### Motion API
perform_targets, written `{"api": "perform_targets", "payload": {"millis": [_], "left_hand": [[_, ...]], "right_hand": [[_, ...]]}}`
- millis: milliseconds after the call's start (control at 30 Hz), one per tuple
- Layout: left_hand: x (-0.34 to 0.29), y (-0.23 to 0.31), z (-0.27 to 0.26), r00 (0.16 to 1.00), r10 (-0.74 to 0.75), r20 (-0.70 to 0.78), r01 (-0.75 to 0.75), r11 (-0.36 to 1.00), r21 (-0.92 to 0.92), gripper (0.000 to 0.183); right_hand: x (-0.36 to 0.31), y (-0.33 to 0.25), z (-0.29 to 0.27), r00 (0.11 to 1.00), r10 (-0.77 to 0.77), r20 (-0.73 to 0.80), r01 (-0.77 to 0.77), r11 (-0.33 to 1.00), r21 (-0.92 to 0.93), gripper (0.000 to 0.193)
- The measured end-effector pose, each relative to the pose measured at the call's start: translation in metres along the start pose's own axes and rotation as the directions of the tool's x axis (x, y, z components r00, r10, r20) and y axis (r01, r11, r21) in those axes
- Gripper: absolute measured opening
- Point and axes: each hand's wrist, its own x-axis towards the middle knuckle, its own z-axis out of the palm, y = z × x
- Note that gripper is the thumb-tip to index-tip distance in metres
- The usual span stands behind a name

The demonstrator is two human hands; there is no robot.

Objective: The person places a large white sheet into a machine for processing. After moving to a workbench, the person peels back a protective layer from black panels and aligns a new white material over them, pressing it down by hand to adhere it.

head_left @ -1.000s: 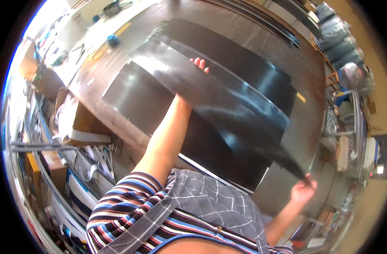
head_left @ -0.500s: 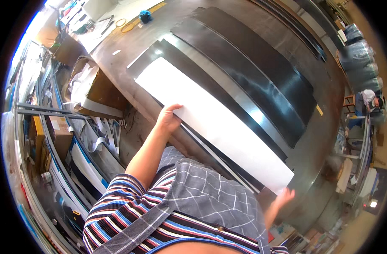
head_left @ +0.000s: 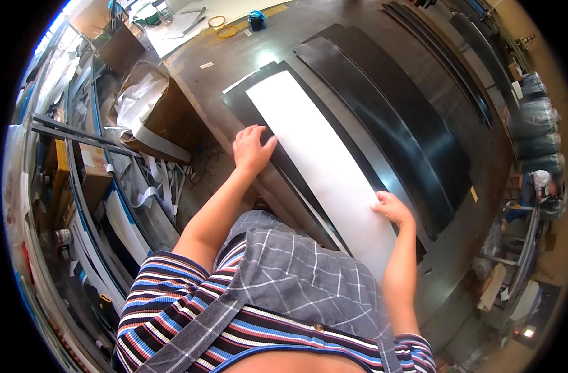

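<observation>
A long white sheet strip (head_left: 315,143) lies slantwise over black sheets (head_left: 240,99) along the near side of the table, its lower end reaching my apron. My right hand (head_left: 394,208) pinches the strip's right edge, thumb on top; the fingertips beneath are hidden. Beside the strip's left edge is my left hand (head_left: 253,151), above the black sheet, its fingers bent but apart and nothing seen in them. Whether it touches the black sheet I cannot tell.
More glossy black sheets (head_left: 383,118) lie farther right on the dark table (head_left: 203,81). At the far left are a blue-wrapped object (head_left: 256,20) and yellow rings (head_left: 227,32). A cardboard box (head_left: 178,118) of white scraps stands left, near a rack (head_left: 78,140). A person (head_left: 539,186) is at far right.
My left hand has let go of the white strip's left edge. My right hand has moved from the strip's near end up to its right edge. The strip has turned, its near end closer to me.
</observation>
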Motion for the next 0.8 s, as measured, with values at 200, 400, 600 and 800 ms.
{"api": "perform_targets", "payload": {"millis": [200, 400, 600, 800], "left_hand": [[0.008, -0.015, 0.013, 0.952, 0.252, 0.172, -0.292, 0.918, 0.269, 0.059], [0.012, -0.023, 0.02, 0.944, 0.279, 0.178, -0.297, 0.951, 0.085, 0.063], [0.01, -0.022, 0.013, 0.952, 0.268, 0.149, -0.295, 0.932, 0.209, 0.067], [0.014, -0.021, 0.01, 0.956, 0.258, 0.141, -0.281, 0.944, 0.175, 0.071]], "right_hand": [[0.01, -0.011, 0.012, 0.991, -0.061, -0.116, 0.052, 0.996, -0.072, 0.023], [0.031, -0.015, 0.023, 0.965, -0.214, -0.153, 0.19, 0.969, -0.157, 0.03], [0.043, -0.009, 0.032, 0.946, -0.244, -0.211, 0.217, 0.966, -0.143, 0.035], [0.044, -0.012, 0.025, 0.965, -0.188, -0.184, 0.164, 0.977, -0.134, 0.044]]}}
